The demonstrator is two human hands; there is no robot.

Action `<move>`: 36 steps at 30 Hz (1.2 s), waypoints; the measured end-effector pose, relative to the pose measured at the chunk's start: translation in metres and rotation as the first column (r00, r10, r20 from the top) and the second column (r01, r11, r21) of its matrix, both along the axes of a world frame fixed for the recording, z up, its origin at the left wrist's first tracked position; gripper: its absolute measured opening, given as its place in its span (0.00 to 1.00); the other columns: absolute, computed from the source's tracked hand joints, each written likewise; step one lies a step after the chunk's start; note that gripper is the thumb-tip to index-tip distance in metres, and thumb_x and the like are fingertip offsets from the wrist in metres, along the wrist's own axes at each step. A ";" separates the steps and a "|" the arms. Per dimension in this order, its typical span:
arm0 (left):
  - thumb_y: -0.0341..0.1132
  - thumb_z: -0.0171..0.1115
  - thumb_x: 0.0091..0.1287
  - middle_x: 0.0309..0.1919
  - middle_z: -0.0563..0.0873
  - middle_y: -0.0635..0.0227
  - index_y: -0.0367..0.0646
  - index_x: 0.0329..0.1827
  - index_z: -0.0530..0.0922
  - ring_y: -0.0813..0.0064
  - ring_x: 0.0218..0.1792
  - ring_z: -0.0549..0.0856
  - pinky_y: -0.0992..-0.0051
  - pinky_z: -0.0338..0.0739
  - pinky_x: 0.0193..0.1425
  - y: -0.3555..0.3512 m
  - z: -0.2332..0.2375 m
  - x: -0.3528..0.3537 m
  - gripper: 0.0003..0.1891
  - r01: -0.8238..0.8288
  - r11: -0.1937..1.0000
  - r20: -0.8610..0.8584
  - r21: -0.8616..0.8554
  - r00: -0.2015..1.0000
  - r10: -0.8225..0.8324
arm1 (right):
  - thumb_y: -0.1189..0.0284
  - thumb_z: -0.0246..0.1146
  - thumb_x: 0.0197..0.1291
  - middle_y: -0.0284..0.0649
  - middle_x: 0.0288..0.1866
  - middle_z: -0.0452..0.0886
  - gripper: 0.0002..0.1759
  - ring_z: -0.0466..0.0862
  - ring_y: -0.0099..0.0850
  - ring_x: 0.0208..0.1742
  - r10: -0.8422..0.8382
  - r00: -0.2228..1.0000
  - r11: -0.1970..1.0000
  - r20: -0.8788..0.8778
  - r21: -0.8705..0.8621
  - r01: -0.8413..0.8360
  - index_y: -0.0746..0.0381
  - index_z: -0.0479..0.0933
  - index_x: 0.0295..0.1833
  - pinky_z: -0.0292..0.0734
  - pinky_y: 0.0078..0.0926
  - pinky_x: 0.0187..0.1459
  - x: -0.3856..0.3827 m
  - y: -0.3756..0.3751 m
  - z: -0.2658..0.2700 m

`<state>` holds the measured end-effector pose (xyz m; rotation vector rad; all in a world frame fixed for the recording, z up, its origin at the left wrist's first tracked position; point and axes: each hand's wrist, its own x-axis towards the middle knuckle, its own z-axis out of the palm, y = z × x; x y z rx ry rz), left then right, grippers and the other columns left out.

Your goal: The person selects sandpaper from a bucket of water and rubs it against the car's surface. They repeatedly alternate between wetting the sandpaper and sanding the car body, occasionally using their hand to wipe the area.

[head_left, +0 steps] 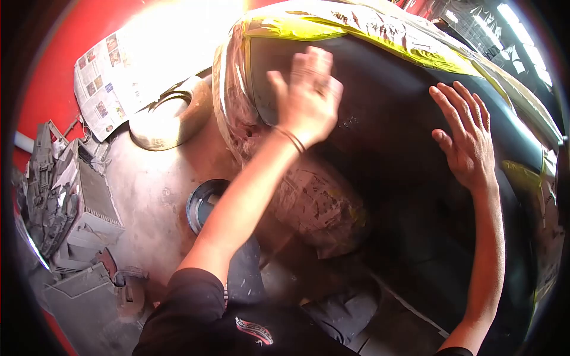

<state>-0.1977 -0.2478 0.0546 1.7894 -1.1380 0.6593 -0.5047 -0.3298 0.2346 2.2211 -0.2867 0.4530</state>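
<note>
Two flat, open hands: left hand (306, 95) and right hand (466, 136) rest on the dark panel (386, 124). Newspaper (104, 83) lies on the dusty floor (154, 190).

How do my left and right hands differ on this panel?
The left hand is blurred, beside the masking paper, with a band at the wrist. The right hand is sharp, fingers spread, wrist bare. Both lie palm-down on the dark panel.
</note>
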 end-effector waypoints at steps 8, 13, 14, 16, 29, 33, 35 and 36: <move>0.56 0.50 0.91 0.92 0.72 0.61 0.48 0.91 0.72 0.53 0.92 0.66 0.17 0.44 0.89 -0.031 0.042 -0.078 0.33 0.208 0.961 0.123 -0.181 0.974 -0.188 | 0.36 0.51 0.86 0.38 0.89 0.76 0.40 0.68 0.47 0.93 0.016 1.000 1.000 0.013 0.016 -0.016 0.45 0.70 0.91 0.55 0.59 0.93 0.001 0.001 -0.001; 0.54 0.51 0.89 0.92 0.71 0.60 0.45 0.92 0.70 0.56 0.91 0.66 0.14 0.43 0.87 -0.036 0.023 0.009 0.35 0.043 0.990 0.009 -0.137 0.999 -0.042 | 0.35 0.46 0.87 0.39 0.88 0.77 0.41 0.68 0.47 0.93 0.037 0.999 0.999 0.035 0.027 -0.038 0.45 0.69 0.92 0.54 0.57 0.93 -0.003 -0.002 -0.002; 0.52 0.52 0.89 0.88 0.74 0.61 0.42 0.89 0.71 0.53 0.88 0.70 0.12 0.49 0.83 -0.056 0.016 -0.005 0.33 -0.060 0.966 0.067 -0.251 0.995 0.080 | 0.35 0.45 0.87 0.39 0.88 0.77 0.41 0.68 0.46 0.93 0.042 0.998 0.998 0.040 0.035 -0.044 0.45 0.69 0.92 0.54 0.57 0.93 -0.004 -0.003 -0.002; 0.52 0.61 0.83 0.82 0.77 0.54 0.38 0.79 0.76 0.45 0.87 0.70 0.12 0.51 0.82 -0.010 0.055 -0.083 0.31 0.212 0.968 0.106 -0.132 0.974 -0.199 | 0.34 0.41 0.88 0.41 0.88 0.77 0.42 0.69 0.46 0.92 0.065 0.996 0.997 0.055 0.048 -0.068 0.47 0.69 0.92 0.54 0.56 0.93 -0.002 -0.007 -0.003; 0.60 0.37 0.93 0.97 0.59 0.58 0.49 0.97 0.59 0.48 0.96 0.56 0.16 0.39 0.89 -0.024 -0.013 0.054 0.37 -0.093 0.993 -0.377 -0.069 0.924 0.061 | 0.30 0.40 0.86 0.43 0.88 0.78 0.46 0.69 0.48 0.93 0.009 0.999 0.998 0.045 0.066 -0.012 0.48 0.71 0.91 0.55 0.57 0.93 0.001 -0.001 0.000; 0.57 0.46 0.92 0.96 0.60 0.59 0.52 0.96 0.62 0.51 0.96 0.57 0.16 0.38 0.89 0.001 -0.029 -0.038 0.35 0.167 0.966 -0.051 -0.195 0.982 -0.180 | 0.30 0.40 0.86 0.42 0.89 0.77 0.46 0.69 0.47 0.93 -0.028 0.999 0.999 0.033 0.026 0.027 0.48 0.71 0.91 0.55 0.57 0.93 0.001 -0.003 -0.003; 0.54 0.51 0.90 0.96 0.62 0.60 0.48 0.95 0.64 0.51 0.95 0.59 0.13 0.35 0.88 0.003 -0.031 0.011 0.36 0.094 0.989 -0.028 -0.114 0.995 -0.098 | 0.30 0.40 0.86 0.42 0.89 0.76 0.46 0.68 0.47 0.93 -0.024 1.000 1.000 0.008 0.014 0.023 0.48 0.70 0.92 0.55 0.57 0.93 0.001 -0.007 0.000; 0.56 0.48 0.90 0.97 0.59 0.60 0.49 0.96 0.62 0.52 0.96 0.56 0.13 0.33 0.88 -0.005 -0.033 0.047 0.37 0.026 0.993 -0.094 -0.112 0.995 -0.037 | 0.30 0.41 0.86 0.42 0.90 0.76 0.46 0.68 0.47 0.94 -0.029 1.000 0.999 0.008 0.013 0.029 0.49 0.70 0.92 0.55 0.57 0.93 0.001 -0.007 0.000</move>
